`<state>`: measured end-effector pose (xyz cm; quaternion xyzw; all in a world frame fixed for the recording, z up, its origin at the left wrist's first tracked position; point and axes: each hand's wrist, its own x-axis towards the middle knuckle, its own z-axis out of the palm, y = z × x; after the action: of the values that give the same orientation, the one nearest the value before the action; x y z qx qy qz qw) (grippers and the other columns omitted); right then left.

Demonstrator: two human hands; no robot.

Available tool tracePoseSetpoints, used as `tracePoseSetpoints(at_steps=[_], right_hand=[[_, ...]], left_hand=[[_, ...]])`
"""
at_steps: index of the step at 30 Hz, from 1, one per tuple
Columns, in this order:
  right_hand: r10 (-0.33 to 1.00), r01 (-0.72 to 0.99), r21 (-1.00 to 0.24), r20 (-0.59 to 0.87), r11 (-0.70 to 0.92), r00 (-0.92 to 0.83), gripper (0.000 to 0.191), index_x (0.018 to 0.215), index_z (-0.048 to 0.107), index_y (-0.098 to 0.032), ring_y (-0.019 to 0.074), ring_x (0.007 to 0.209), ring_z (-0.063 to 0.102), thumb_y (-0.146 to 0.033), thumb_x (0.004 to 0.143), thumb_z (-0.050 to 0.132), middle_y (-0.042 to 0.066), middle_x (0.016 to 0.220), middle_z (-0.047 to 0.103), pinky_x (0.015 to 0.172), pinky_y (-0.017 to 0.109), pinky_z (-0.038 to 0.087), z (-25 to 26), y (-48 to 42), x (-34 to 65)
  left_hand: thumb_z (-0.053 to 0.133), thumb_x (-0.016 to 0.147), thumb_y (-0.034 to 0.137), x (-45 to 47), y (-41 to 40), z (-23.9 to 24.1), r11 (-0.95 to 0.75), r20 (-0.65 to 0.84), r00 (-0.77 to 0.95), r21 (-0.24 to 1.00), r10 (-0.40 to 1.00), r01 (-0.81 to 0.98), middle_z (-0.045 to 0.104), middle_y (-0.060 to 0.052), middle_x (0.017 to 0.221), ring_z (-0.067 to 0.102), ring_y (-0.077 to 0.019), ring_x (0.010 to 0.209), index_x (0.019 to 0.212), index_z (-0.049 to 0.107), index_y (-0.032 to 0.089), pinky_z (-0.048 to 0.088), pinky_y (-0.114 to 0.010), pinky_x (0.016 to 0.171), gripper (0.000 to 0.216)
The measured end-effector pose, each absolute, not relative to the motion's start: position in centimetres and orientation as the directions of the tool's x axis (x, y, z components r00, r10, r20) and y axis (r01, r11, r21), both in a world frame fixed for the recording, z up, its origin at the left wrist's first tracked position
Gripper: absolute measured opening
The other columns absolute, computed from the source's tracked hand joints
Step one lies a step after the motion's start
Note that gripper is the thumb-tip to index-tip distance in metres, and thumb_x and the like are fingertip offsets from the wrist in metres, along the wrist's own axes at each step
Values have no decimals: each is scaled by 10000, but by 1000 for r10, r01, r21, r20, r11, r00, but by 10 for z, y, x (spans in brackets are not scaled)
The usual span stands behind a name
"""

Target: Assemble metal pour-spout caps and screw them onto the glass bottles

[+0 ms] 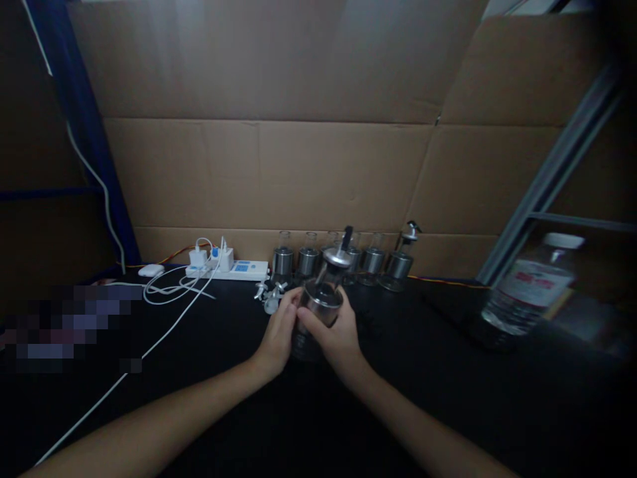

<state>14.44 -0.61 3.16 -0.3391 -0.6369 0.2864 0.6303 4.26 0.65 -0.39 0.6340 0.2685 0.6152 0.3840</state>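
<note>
Between my two hands is a glass oil bottle [322,292] with a steel band and a metal pour spout on its neck, tilted slightly to the right. My left hand [280,332] wraps its left side, and my right hand [341,332] grips the right side with the thumb across the front. Behind it stands a row of similar bottles; the nearer ones, such as the bottle at the left end [283,260], have bare necks. The rightmost bottle [399,264] carries a spout. Several loose metal and clear spout parts [271,299] lie just left of my hands.
A white power strip [253,269] with plugged chargers and white cables [172,325] sits at the back left, beside a small white case [150,270]. At right stands a large water bottle [532,285]. Cardboard panels [279,172] wall the back of the black table [408,385].
</note>
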Motion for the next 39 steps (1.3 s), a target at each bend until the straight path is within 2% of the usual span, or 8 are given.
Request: tracePoseSetpoints(at_steps=[3, 8, 12, 15, 17, 21, 24, 39], right_hand=[[759, 62, -773, 632, 631, 157, 350, 877, 452, -181, 170, 747, 567, -301, 607, 637, 33, 833, 586, 698, 318, 449, 41, 0, 156], [623, 211, -711, 695, 671, 359, 353, 858, 443, -172, 166, 713, 561, -332, 611, 639, 29, 797, 572, 698, 330, 445, 53, 21, 185], [467, 419, -654, 750, 630, 468, 461, 914, 424, -160, 178, 757, 547, -365, 576, 662, 45, 843, 552, 724, 347, 429, 61, 45, 216], [388, 535, -627, 775, 566, 498, 534, 975, 404, -145, 192, 807, 537, -404, 578, 650, 74, 897, 540, 749, 346, 416, 58, 66, 243], [385, 577, -657, 753, 486, 533, 590, 1005, 390, -139, 205, 806, 539, -444, 567, 641, 86, 905, 540, 740, 350, 416, 52, 80, 260], [456, 586, -770, 628, 250, 631, 656, 1013, 386, -140, 245, 813, 542, -506, 527, 628, 106, 902, 557, 733, 380, 410, 34, 100, 292], [504, 605, -784, 582, 139, 638, 695, 1018, 384, -124, 277, 838, 534, -514, 499, 631, 142, 928, 553, 736, 396, 403, 25, 106, 307], [653, 629, -776, 501, 47, 569, 781, 1070, 351, -90, 307, 893, 519, -560, 496, 596, 187, 992, 524, 754, 392, 398, 2, 113, 332]], left_hand=[[314, 847, 367, 43, -2, 1, -608, 600, 207, 793, 773, -30, 425, -85, 1233, 403, -214, 1115, 1200, 348, 168, 335, -348, 929, 407], [425, 799, 224, 45, -8, 1, -674, 541, 471, 718, 697, 173, 289, -119, 1313, 489, -186, 994, 1314, 44, 227, 478, -287, 707, 641], [439, 770, 161, 45, -15, 6, -826, 496, 673, 445, 548, 345, 267, -82, 1333, 342, -206, 1158, 1277, 217, 238, 316, -383, 945, 560], [453, 765, 184, 46, -19, 9, -867, 436, 750, 267, 498, 421, 280, -86, 1329, 268, -231, 1206, 1243, 286, 236, 216, -451, 982, 509], [446, 771, 199, 46, -20, 9, -870, 418, 763, 218, 492, 442, 292, -92, 1323, 272, -232, 1205, 1241, 280, 234, 195, -476, 980, 500], [437, 779, 208, 47, -19, 8, -868, 405, 768, 197, 496, 456, 306, -87, 1315, 288, -231, 1195, 1237, 288, 236, 210, -473, 975, 483], [442, 776, 206, 47, -19, 8, -870, 396, 775, 193, 492, 454, 302, -80, 1315, 287, -227, 1193, 1234, 306, 229, 250, -441, 969, 478], [447, 777, 197, 46, -19, 7, -869, 382, 781, 237, 494, 434, 306, -73, 1310, 292, -227, 1188, 1176, 388, 216, 320, -405, 941, 404]])
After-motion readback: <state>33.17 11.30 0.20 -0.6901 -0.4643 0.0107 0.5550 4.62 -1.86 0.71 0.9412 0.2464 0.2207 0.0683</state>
